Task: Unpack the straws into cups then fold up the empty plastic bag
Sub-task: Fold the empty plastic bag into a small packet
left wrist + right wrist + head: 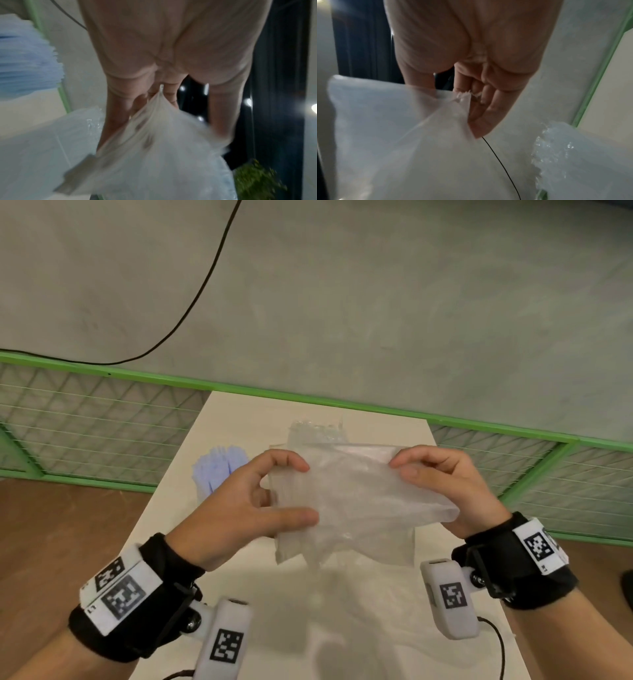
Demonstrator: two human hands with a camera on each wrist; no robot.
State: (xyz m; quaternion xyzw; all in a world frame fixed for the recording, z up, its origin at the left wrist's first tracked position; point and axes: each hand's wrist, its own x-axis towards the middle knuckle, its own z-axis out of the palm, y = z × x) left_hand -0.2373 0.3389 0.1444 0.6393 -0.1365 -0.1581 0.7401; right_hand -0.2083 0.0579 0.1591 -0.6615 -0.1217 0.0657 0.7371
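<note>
The person holds a clear plastic bag (359, 494) up in the air, just above the pale counter (342, 628). The left hand (246, 505) pinches the left edge of the bag between the thumb and the curled fingers (120, 108). The right hand (445, 484) pinches the right edge of the bag the same way, and the right wrist view shows the film bunched up at its fingers (481, 102). So each grip is closed on the bag. The bag is crinkled, and its lower part hangs down loose toward the counter.

Behind the bag, farther from the person, a clear bumpy plastic piece (317, 431) stands on the counter; what it is cannot be told. To the left of the bag, partly hidden by the left hand, stands a bunch of pale blue straws (215, 467). They are blurry. A green wire fence (102, 419) runs behind the counter, past the bag. A thin black cable (205, 278) curves over the grey floor beyond the fence.
</note>
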